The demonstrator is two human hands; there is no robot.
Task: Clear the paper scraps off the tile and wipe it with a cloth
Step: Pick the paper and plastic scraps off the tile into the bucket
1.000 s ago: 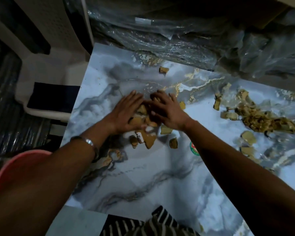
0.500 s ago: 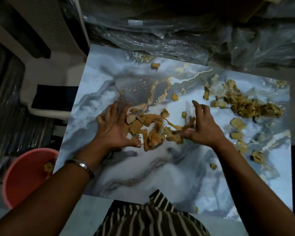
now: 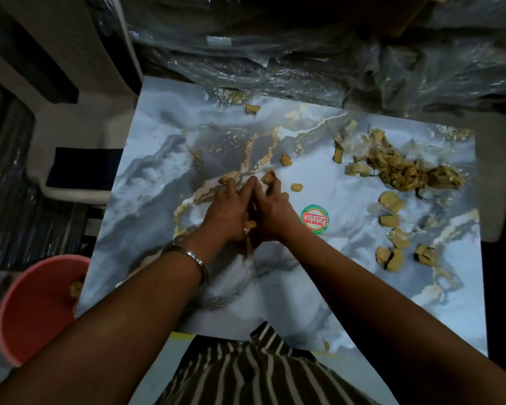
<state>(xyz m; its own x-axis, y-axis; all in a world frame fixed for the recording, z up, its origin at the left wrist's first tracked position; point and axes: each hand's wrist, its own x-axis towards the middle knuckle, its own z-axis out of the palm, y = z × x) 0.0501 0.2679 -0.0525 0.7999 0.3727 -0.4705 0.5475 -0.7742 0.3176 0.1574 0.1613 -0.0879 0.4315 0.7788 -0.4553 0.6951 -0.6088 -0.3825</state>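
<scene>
Item 1, lower left of frame: pink bucket, beside the tile's left edge, one brown scrap lying inside at its rim.

Item 2, centre: marbled glossy tile, grey-white with gold veining, lying flat.

Item 3, centre: left hand, steel bangle at the wrist, fingers laid forward and cupped inward against the right hand.

Item 4, centre: gathered paper scraps, brown, pressed between the two palms; only a few edges show in the gap.

Item 5, centre, just right: right hand, likewise cupped, closing on the same heap from the other side.

Item 6, right of the hands: round green-and-red sticker on the tile.

Item 7, upper right and right edge: loose scraps and a crumpled heap, well apart from the hands, uncollected.

Handling note: scraps judged light, limp, easily spilled; best scooped from beneath with both palms closed together. Tile surface likely slick, so pieces slide rather than catch. No cloth is in view.
</scene>
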